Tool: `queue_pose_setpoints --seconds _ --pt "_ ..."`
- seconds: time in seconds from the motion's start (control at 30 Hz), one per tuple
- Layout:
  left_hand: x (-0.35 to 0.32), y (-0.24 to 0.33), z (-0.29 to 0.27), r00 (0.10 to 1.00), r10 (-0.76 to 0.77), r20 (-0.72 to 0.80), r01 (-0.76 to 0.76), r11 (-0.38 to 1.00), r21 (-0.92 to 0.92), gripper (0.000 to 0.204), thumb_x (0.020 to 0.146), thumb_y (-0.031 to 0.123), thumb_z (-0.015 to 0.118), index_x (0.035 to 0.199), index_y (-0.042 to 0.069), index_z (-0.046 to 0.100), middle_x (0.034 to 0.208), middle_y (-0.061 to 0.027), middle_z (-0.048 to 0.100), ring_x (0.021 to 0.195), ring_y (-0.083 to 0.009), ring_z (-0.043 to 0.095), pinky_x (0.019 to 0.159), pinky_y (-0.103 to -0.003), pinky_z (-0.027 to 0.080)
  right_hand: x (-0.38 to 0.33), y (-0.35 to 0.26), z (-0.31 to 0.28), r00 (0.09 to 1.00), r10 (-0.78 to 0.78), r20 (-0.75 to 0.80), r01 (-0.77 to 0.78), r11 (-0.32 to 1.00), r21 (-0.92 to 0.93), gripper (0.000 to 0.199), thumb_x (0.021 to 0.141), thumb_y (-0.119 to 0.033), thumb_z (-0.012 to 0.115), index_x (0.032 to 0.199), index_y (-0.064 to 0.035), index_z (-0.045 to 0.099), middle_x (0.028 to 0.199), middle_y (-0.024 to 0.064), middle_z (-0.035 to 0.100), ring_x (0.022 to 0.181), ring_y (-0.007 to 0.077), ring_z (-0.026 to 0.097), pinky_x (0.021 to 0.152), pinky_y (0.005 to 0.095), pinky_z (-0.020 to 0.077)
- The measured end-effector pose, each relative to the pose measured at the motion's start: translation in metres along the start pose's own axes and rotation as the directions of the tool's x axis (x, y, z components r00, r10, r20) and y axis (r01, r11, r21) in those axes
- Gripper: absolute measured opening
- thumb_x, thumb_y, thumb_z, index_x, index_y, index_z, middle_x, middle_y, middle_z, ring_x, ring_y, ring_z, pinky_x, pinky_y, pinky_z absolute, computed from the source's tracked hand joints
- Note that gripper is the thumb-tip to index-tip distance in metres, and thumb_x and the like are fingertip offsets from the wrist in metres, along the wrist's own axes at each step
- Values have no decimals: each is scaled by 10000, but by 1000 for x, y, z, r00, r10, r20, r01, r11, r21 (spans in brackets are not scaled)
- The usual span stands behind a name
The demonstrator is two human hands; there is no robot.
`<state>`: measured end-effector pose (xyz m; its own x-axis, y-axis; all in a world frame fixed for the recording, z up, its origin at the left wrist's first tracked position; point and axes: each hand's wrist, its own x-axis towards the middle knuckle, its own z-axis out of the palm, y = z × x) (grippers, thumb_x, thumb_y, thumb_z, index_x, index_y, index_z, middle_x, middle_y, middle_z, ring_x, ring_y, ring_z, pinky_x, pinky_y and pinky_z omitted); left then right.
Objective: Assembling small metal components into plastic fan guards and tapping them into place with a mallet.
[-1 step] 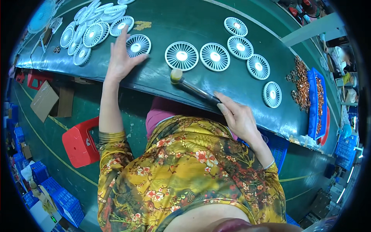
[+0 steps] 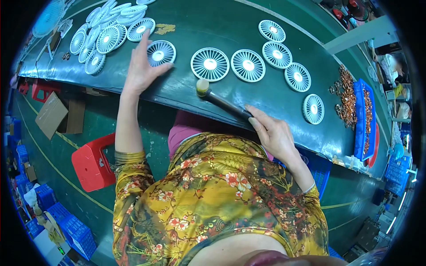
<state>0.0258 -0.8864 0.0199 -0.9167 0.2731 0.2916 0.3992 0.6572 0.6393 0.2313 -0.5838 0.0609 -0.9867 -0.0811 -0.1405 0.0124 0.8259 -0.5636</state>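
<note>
Reaching left hand touches a fan grille; right hand grips a mallet.

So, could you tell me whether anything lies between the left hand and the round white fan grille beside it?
Nothing visible does. The left hand rests on the green belt with its fingers right at the fan grille; no other part sits between them.

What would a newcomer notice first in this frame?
White round fan grilles lie across the dark green belt, with a heap of them at far left. The left hand rests beside one grille, while the right hand grips a mallet. A blue tray of coppery rings sits at right.
</note>
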Motion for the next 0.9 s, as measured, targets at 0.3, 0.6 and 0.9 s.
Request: queue_pose_setpoints --seconds 0.3,0.6,0.9 --pt "-24 30 18 998 -35 47 39 996 -81 1153 594 249 855 1481 48 146 1232 -227 530 1157 -353 535 992 -407 428 58 -41 16 949 -235 -210 228 972 -58 319 940 -220 526 1245 -128 545 916 213 662 773 411 639 658 466 523" --pt "-32 23 21 1000 -17 24 17 1000 -10 1166 611 323 845 1488 57 125 1310 -212 460 1222 -358 469 1022 -443 395 37 -14 -20 953 149 -262 -117 984 133 325 958 -281 529 1238 -127 586 725 177 630 635 339 629 599 379 487" --pt "-27 29 20 994 -102 29 105 984 -145 1182 597 313 851 1495 87 118 1271 -230 513 1175 -366 526 1006 -427 414 52 -45 -1 853 -222 -472 338 924 177 321 924 -163 575 1240 -108 563 1014 152 669 825 340 668 688 385 535"
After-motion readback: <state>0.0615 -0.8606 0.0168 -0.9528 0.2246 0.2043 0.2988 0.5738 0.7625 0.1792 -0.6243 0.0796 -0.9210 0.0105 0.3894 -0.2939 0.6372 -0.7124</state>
